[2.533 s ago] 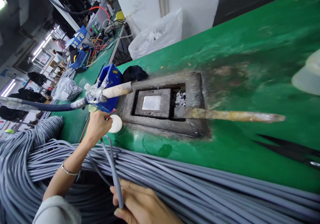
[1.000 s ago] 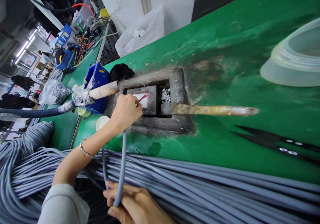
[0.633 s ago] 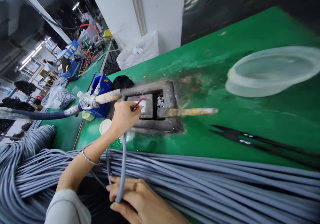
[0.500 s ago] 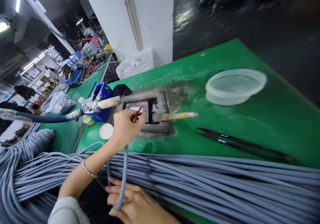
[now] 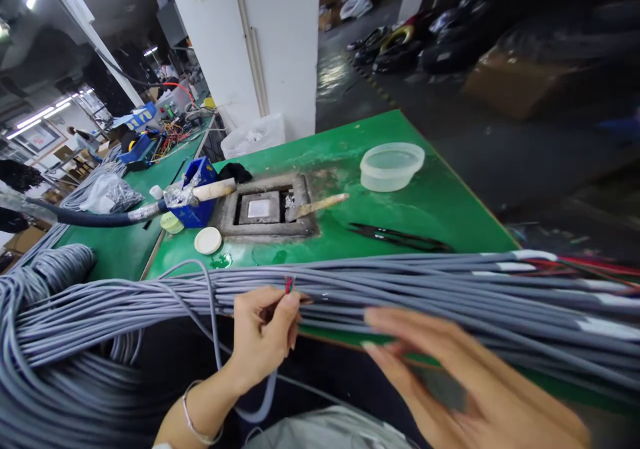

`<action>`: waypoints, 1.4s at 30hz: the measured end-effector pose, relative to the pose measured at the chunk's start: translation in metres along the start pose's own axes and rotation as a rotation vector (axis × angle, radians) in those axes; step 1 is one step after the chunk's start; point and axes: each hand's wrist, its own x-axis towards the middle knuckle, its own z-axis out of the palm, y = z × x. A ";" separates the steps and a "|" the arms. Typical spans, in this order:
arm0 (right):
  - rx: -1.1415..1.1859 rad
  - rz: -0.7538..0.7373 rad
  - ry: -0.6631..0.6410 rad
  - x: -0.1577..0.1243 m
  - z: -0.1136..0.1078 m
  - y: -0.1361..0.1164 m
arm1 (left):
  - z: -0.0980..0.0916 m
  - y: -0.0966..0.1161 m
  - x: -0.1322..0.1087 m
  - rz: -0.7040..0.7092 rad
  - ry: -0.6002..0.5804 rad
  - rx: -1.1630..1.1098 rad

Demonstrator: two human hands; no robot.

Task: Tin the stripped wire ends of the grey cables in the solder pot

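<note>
Pinched in the fingers of my left hand [image 5: 263, 342] is the end of a grey cable [image 5: 263, 405], its short red and green wire tips [image 5: 289, 284] poking up above my thumb. The rest of that cable loops down below the wrist. Off to the right, my right hand [image 5: 470, 375] has its fingers stretched out and apart from the thumb, slightly blurred, with nothing in it. Both hands are at the near side of a long bundle of grey cables [image 5: 390, 279]. Stripped ends with white wraps and red wires lie at the bundle's right end.
Behind the bundle, a square pot with a silvery surface [image 5: 260, 209] sits in the green table [image 5: 340, 135]. A flat stick [image 5: 323, 204] rests on its rim. Around it are a blue bin [image 5: 200, 217], a hose [image 5: 107, 217], a white lid [image 5: 208, 241], a plastic tub [image 5: 387, 177] and black snips [image 5: 400, 237].
My left hand has drawn back from over the pot to the cable bundle, bringing the cable end along. My right hand has let go of the cable and moved right, fingers opened. The view has shifted.
</note>
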 end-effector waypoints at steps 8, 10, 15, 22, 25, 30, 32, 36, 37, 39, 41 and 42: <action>-0.013 -0.182 -0.037 0.004 0.033 -0.002 | 0.012 -0.020 -0.036 -0.110 0.095 -0.203; 0.025 -0.147 -0.050 -0.002 0.036 -0.003 | 0.013 -0.024 -0.038 -0.104 0.174 -0.282; 0.201 -0.016 -0.191 -0.019 0.039 -0.007 | 0.014 -0.033 -0.040 -0.009 0.168 -0.409; 0.138 0.046 0.009 -0.018 0.026 -0.007 | 0.015 -0.038 -0.043 0.013 0.198 -0.248; 0.200 0.026 -0.016 -0.013 0.028 -0.009 | 0.016 -0.041 -0.048 0.107 0.246 -0.005; 0.300 0.071 -0.021 -0.012 0.034 -0.007 | 0.013 -0.046 -0.050 0.097 0.065 -0.067; 0.344 0.068 -0.047 -0.013 0.034 -0.005 | 0.012 -0.047 -0.047 0.064 0.000 -0.171; 0.362 0.067 -0.092 -0.014 0.032 -0.004 | 0.011 -0.044 -0.045 0.054 -0.012 -0.118; 0.348 0.070 -0.088 -0.014 0.032 -0.004 | 0.012 -0.044 -0.045 0.054 0.001 -0.085; 0.313 0.082 -0.072 -0.016 0.032 -0.004 | 0.012 -0.043 -0.048 0.054 0.049 -0.047; 0.304 0.109 -0.075 -0.017 0.033 -0.004 | 0.013 -0.044 -0.050 0.071 0.101 -0.043; 0.314 0.127 -0.091 -0.018 0.033 -0.004 | 0.012 -0.045 -0.052 0.086 0.119 -0.048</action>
